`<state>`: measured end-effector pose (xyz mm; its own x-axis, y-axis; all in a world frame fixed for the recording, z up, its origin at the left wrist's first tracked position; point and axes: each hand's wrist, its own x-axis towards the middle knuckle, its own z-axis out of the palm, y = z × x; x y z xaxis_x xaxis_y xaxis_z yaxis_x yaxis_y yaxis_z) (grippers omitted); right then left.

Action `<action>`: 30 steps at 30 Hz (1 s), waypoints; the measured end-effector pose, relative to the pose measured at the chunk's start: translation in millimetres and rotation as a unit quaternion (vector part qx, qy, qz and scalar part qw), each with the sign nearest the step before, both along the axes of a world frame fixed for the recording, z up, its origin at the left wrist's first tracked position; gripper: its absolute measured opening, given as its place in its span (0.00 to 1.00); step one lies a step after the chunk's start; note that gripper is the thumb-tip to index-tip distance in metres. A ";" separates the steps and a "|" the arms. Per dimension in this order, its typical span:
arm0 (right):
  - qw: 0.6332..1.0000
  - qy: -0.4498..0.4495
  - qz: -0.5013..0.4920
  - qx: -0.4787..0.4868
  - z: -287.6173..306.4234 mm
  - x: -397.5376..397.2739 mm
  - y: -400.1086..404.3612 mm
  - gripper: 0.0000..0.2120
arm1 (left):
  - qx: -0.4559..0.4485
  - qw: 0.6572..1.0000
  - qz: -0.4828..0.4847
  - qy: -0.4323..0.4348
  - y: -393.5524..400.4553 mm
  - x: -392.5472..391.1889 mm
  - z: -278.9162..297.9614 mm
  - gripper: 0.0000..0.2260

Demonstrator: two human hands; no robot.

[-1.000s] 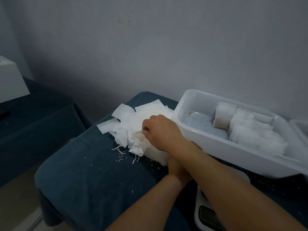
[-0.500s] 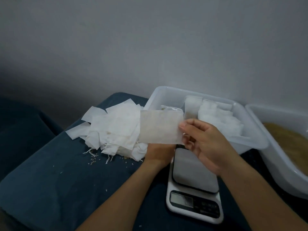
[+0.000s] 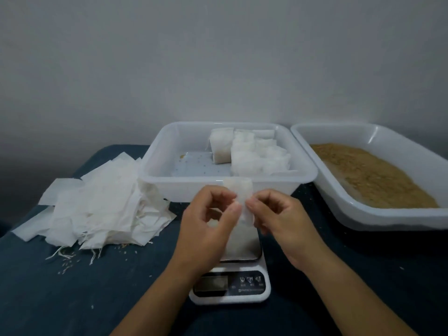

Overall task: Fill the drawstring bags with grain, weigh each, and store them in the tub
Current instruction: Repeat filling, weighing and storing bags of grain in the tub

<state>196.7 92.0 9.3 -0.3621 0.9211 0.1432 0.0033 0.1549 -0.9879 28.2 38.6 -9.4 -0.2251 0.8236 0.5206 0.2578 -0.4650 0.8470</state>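
Both hands are up over the kitchen scale [image 3: 232,275], working one empty drawstring bag [image 3: 238,190] between them. The left hand [image 3: 206,229] has its thumb and forefinger closed together on the bag's left edge, the other fingers [image 3: 214,197] curled loosely in behind. The right hand [image 3: 281,224] pinches the opposite edge the same way, thumb against forefinger, with the rest of its fingers bent inward. The bag hangs between the two pinches, its top standing above the knuckles and its lower part drooping toward the scale's steel platform.

At twelve o'clock from the hands sits the clear plastic tub [image 3: 303,175], and the filled bags [image 3: 252,154] stand packed together in its right half; a bare stretch of its dotted floor shows on the left. At two o'clock a second white tub [image 3: 363,214] holds a spread of tan grain [image 3: 373,175]. At nine o'clock lies a loose heap of empty bags [image 3: 101,204], strings trailing from its near edge, with a few stray grains [image 3: 65,267] scattered on the dark blue cloth of the desk [image 3: 72,299].

The scale's panel carries three button symbols and a line of small print under them, too blurred to read; its display shows no digits that I can make out.
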 end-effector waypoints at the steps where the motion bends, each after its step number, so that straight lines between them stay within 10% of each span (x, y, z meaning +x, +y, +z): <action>1: 1.000 0.001 0.019 -0.007 -0.5 -3.1 -2.4 0.10 | -0.015 1.000 -0.016 0.010 0.7 7.4 -0.2 0.05; 21: 0.971 -0.145 -0.037 0.184 -10.0 -8.6 -4.0 0.09 | -0.061 0.996 0.071 -0.007 7.2 1.6 -3.8 0.06; 30: 0.988 -0.092 -0.015 0.119 -8.1 -6.2 -1.5 0.09 | -0.056 0.998 -0.021 0.032 3.4 2.5 -2.6 0.05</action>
